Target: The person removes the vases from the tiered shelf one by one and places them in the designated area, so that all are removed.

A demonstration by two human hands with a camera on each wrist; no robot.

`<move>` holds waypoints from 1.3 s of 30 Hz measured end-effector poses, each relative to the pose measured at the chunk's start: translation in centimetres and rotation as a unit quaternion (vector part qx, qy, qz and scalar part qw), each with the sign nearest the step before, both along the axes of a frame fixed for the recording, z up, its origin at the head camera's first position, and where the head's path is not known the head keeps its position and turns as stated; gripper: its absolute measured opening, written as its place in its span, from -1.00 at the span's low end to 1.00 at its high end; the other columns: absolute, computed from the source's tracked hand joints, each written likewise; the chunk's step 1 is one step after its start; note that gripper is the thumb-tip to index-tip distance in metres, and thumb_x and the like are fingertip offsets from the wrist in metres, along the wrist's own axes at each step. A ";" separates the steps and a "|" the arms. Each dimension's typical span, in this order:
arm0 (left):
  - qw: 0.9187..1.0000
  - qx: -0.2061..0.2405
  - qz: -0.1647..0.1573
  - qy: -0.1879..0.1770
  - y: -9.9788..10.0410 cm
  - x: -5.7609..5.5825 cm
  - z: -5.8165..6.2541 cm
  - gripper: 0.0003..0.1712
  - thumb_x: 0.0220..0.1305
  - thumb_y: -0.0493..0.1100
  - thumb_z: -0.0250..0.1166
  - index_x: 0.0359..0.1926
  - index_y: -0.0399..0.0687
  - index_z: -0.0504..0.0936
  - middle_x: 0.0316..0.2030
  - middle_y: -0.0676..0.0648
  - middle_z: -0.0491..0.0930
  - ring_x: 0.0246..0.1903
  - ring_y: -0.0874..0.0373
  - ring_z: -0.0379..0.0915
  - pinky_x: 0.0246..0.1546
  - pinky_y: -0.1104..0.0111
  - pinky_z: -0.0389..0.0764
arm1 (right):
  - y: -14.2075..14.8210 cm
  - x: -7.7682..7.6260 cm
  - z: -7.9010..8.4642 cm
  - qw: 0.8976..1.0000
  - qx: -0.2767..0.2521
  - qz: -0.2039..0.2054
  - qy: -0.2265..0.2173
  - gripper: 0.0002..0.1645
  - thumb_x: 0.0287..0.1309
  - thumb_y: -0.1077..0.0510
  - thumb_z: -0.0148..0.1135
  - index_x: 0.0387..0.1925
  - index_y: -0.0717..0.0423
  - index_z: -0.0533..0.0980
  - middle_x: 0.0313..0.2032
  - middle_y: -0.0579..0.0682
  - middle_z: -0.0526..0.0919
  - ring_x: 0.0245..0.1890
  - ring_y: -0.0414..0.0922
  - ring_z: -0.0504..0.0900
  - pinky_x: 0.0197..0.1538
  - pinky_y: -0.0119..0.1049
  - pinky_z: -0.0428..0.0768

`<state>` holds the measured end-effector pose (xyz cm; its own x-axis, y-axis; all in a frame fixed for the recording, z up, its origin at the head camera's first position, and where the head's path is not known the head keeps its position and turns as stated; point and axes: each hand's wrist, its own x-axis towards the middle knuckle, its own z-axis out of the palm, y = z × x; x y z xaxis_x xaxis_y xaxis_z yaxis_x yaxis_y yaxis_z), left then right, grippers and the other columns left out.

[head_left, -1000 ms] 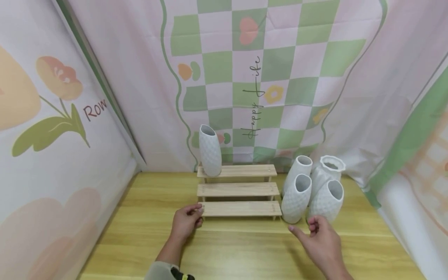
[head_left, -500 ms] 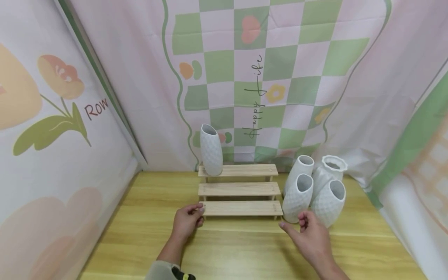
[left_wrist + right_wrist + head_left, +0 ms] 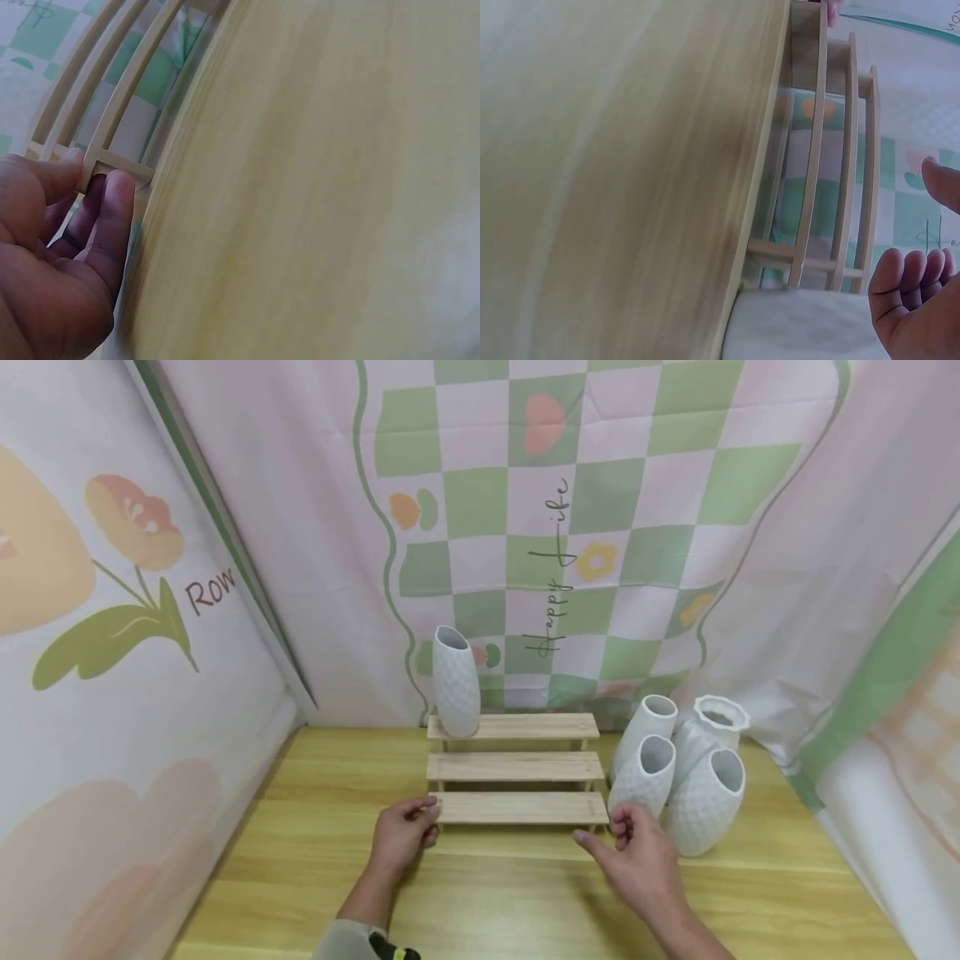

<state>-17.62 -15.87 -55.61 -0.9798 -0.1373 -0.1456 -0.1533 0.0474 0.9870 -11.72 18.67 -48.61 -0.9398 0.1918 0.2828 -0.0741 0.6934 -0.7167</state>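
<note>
A three-step wooden display stand rests on the table. My left hand pinches the left end of its lowest step; in the left wrist view the thumb lies on the step and fingertips curl beneath. My right hand hovers by the stand's right front corner, thumb apart from loosely curled fingers, holding nothing. It overlaps the base of a white textured vase in the head view. In the right wrist view that hand appears at the right edge. Another tall white vase stands at the top step's left end.
Right of the stand cluster more white vases: a slanted-mouth one in front, a round-mouthed one and a ruffled-rim one behind. A checkered cloth hangs behind the wooden table, and a floral cloth hangs at left.
My right hand has moved left, from before the front-right vase to the stand's right corner. The left hand keeps its hold on the step. The view has shifted slightly.
</note>
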 end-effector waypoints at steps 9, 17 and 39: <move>1.000 -0.002 -0.002 0.005 -0.1 -0.1 -0.4 -0.65 0.32 -0.16 0.48 0.03 -0.26 0.73 -0.34 -0.19 0.66 -0.42 0.05 0.68 -0.34 0.28 0.83 | -1.9 -1.1 0.6 0.999 -0.026 0.028 -0.008 -0.34 -0.08 -0.12 0.72 -0.16 0.09 0.47 -0.32 -0.02 0.54 -0.38 -0.14 0.52 -0.36 -0.45 0.54; 1.000 -0.004 -0.001 0.002 0.0 -0.1 -0.1 -0.67 0.32 -0.16 0.48 0.03 -0.26 0.74 -0.34 -0.19 0.66 -0.42 0.06 0.68 -0.34 0.26 0.83 | -3.3 -1.9 1.1 0.997 -0.045 0.061 -0.009 -0.34 -0.07 -0.09 0.71 -0.16 0.10 0.45 -0.28 0.01 0.51 -0.35 -0.10 0.52 -0.33 -0.43 0.57; 1.000 -0.009 0.005 0.003 0.0 -0.1 -0.1 -0.66 0.33 -0.16 0.47 0.04 -0.27 0.74 -0.37 -0.20 0.66 -0.44 0.06 0.68 -0.38 0.29 0.82 | -6.7 -4.7 2.4 0.996 -0.030 0.083 0.003 -0.32 -0.10 -0.10 0.72 -0.12 0.11 0.48 -0.27 0.03 0.56 -0.31 -0.12 0.51 -0.23 -0.29 0.58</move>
